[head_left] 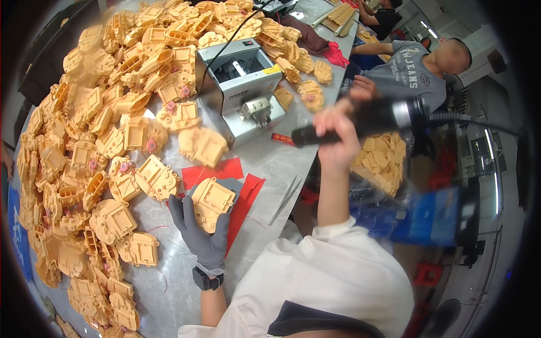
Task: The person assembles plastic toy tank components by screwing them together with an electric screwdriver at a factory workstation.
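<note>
My left hand (201,236), in a grey glove with a dark watch at the wrist, steadies a yellow-orange plastic housing (213,198) on the table. Its fingers and thumb lie around the part's edges. Under the housing are red sheets (245,209) and a grey piece, partly covered. My right hand (339,138), bare, is raised past the table's right edge, wrapped round a black corded electric screwdriver (376,117). Motion smears this tool, and its tip cannot be made out. Another housing (203,146) lies just beyond the left hand.
Heaped housings (73,163) cover the table's left and far side. A metal screw feeder (242,90) stands behind my work spot. Tweezers (284,200) lie near the right edge. A person in grey (414,67) sits at the right, by a bag of yellow-orange parts (380,163).
</note>
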Available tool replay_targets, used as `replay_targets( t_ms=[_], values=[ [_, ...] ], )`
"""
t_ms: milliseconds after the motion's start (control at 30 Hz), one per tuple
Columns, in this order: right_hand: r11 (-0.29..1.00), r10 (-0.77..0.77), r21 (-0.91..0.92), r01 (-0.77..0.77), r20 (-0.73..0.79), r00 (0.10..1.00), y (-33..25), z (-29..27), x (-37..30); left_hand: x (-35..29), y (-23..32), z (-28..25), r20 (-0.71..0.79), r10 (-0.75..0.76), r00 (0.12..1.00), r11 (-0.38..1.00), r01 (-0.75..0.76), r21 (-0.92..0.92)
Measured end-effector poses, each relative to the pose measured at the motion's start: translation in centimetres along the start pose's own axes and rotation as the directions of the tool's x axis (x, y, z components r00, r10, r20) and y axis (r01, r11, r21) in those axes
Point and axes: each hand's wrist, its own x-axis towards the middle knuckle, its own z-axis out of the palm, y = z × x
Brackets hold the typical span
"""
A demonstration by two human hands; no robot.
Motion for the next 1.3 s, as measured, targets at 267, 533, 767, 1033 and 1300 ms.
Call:
replay_targets(
  t_ms=[267, 533, 767, 1033, 1300],
  values=[
    [0.987, 0.051, -0.155, -0.041, 0.063, 0.997, 4.4, 3.9, 2.8, 0.0, -0.1, -0.1, 0.0, 0.025, 1.0, 1.0, -0.025, -0.005],
    [0.973, 0.128, -0.205, -0.106, 0.094, 0.987, 6.1, 3.7, 3.8, -0.1, -0.4, -0.3, 0.058, -0.023, 0.998, 0.999, 0.025, -0.04],
    [0.95, 0.182, -0.279, -0.143, 0.119, 0.976, 7.0, 3.2, 2.9, 0.7, -0.7, -1.2, 0.041, 0.061, 0.997, 0.994, -0.058, -0.088],
    [0.972, 0.037, -0.237, -0.005, 0.134, 0.99, 5.3, 3.4, 3.2, 0.8, -0.8, -1.5, 0.121, -0.009, 0.993, 1.0, 0.007, 0.018],
    [0.976, -0.012, -0.213, 0.04, 0.128, 0.992, 5.0, 3.7, 2.4, 1.5, -0.8, -2.3, 0.192, 0.01, 0.981, 1.0, -0.008, -0.008]
  ],
)
